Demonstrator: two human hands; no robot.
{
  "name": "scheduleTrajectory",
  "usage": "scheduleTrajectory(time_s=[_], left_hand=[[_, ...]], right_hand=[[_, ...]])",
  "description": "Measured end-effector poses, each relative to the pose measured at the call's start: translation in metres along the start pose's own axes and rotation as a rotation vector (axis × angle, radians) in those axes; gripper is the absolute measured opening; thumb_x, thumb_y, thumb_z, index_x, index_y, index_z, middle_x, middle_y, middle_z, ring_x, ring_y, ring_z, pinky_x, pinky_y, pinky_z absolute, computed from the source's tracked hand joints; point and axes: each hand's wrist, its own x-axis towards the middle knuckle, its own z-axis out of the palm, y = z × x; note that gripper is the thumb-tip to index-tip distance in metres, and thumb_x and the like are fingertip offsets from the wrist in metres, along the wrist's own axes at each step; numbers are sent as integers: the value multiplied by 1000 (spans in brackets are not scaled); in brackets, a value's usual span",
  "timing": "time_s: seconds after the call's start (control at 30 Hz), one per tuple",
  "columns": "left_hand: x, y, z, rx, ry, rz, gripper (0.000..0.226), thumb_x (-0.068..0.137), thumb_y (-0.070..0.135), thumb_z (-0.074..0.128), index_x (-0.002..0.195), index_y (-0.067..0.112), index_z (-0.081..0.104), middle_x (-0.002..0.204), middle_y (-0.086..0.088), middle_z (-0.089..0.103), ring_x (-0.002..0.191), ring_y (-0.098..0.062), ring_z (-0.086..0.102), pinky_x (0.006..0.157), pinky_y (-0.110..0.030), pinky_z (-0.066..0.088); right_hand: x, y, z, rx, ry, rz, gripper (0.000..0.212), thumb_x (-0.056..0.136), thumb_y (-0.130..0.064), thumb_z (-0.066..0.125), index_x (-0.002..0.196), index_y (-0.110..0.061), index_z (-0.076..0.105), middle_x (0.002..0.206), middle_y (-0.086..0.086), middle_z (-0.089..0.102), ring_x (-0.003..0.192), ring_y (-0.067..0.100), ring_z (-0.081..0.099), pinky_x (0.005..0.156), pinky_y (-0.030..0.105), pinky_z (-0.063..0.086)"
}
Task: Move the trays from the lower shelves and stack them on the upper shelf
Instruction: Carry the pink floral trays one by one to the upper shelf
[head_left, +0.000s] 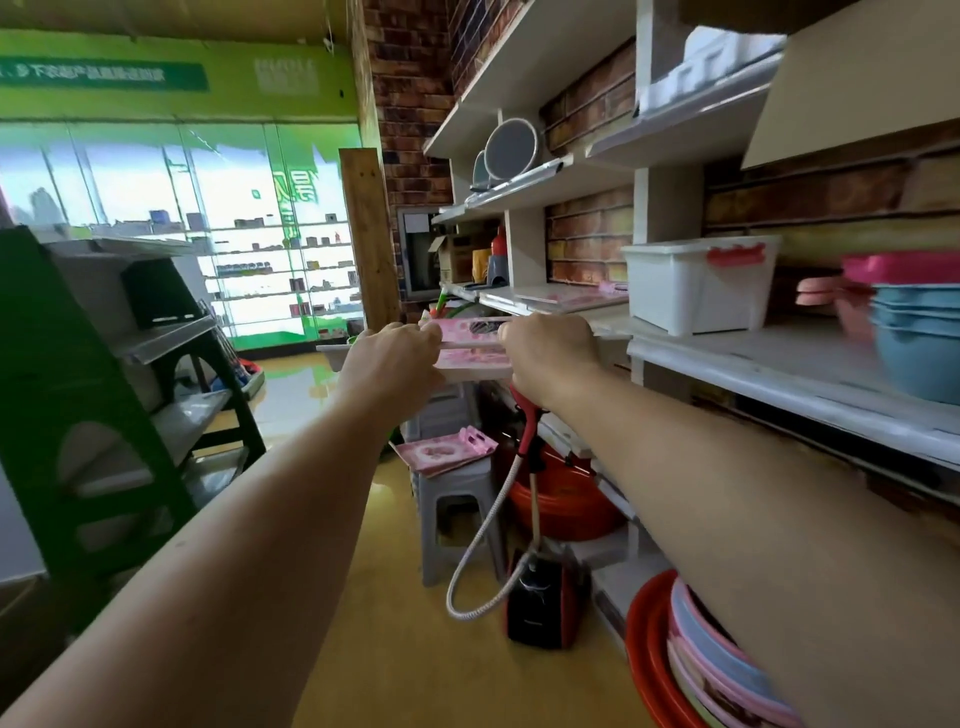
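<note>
Fingers of left hand (396, 349) and right hand (546, 347) curl around the pink trays (471, 343), at 12 o'clock. Trays appear light, stiff; grip opposite edges.

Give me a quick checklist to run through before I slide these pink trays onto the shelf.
1. Left hand grips the pink trays: ok.
2. Right hand grips the trays: ok.
3. Trays held level: ok, roughly flat.
4. Landing spot: ok, a pink tray already lies on the shelf ahead to stack on.
5. White bin clear of the path: ok, it sits to the right.
6. How many trays are held: cannot tell, blurred.
</note>
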Motion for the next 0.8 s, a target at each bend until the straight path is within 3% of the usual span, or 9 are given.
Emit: scheduleTrajectory(time_s=[0.23, 0.37, 0.63, 0.8], left_hand=[[96, -65, 62, 29, 49, 41, 34, 95, 29, 50, 126, 15, 49, 116, -4, 61, 108, -24, 58, 88, -36, 44], [147, -86, 116, -8, 67, 28, 31, 94, 29, 52, 121, 14, 52, 118, -5, 60, 112, -25, 56, 89, -37, 43], [281, -120, 221, 23, 83, 34, 45, 94, 32, 52, 136, 19, 42, 122, -4, 60, 114, -23, 55, 91, -36, 42], [368, -149, 271, 19, 89, 27, 31, 94, 29, 53, 122, 15, 51, 119, -5, 60, 115, -23, 55, 92, -36, 42]], right_hand=[[110, -19, 57, 1, 47, 15, 26, 91, 3, 47, 107, -11, 63, 98, 8, 66, 84, 25, 62, 65, 29, 38], [167, -17, 104, -18, 49, 4, 29, 91, 4, 46, 108, -11, 63, 101, 8, 67, 93, 27, 65, 66, 29, 38], [301, 5, 215, -21, 74, 13, 28, 92, 2, 47, 109, -12, 64, 98, 6, 69, 89, 26, 66, 63, 29, 39], [392, 15, 265, -24, 69, 33, 27, 94, -2, 48, 113, -13, 63, 102, 8, 69, 94, 28, 65, 65, 29, 38]])
